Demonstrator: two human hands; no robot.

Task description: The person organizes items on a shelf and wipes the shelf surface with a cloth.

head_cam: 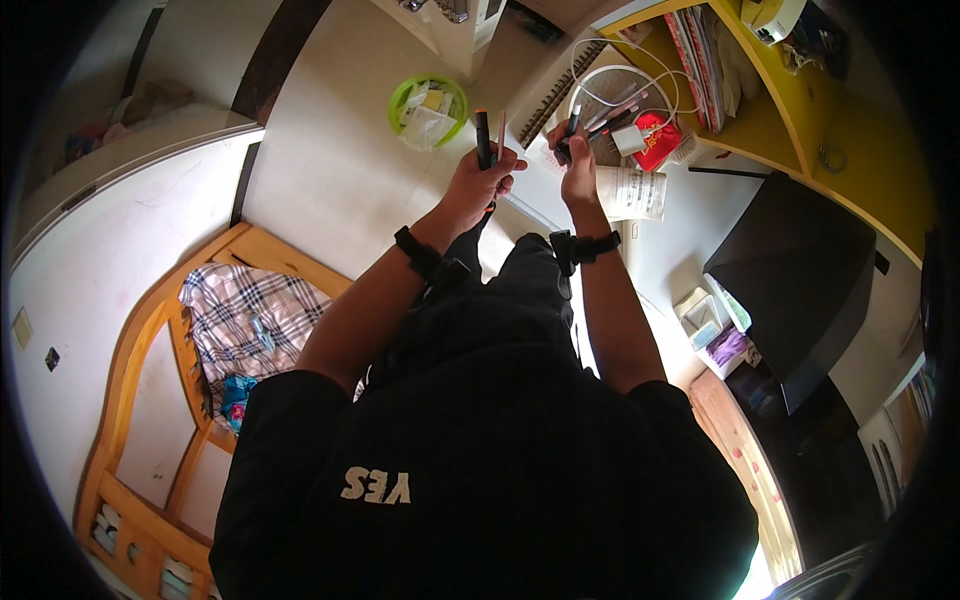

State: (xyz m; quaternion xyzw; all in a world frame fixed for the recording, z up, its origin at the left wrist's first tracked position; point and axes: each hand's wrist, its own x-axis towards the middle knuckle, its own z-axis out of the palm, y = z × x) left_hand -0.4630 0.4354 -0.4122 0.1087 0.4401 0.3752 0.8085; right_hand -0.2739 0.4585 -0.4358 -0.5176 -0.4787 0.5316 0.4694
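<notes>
My left hand is closed around several pens, among them a thick black marker with an orange end and a slim pinkish pen. To its right, my right hand grips a dark pen with a whitish tip, held over the near edge of a round basket. More pens lie in that basket, beside a red packet and a white charger plug with its cable. Below the basket rests a rolled paper bearing print.
A spiral notebook lies left of the basket. On the floor stands a green bin with wrappers inside. Yellow shelves hold books at the upper right, above a black angular object. A wooden bed frame with checked bedding is at left.
</notes>
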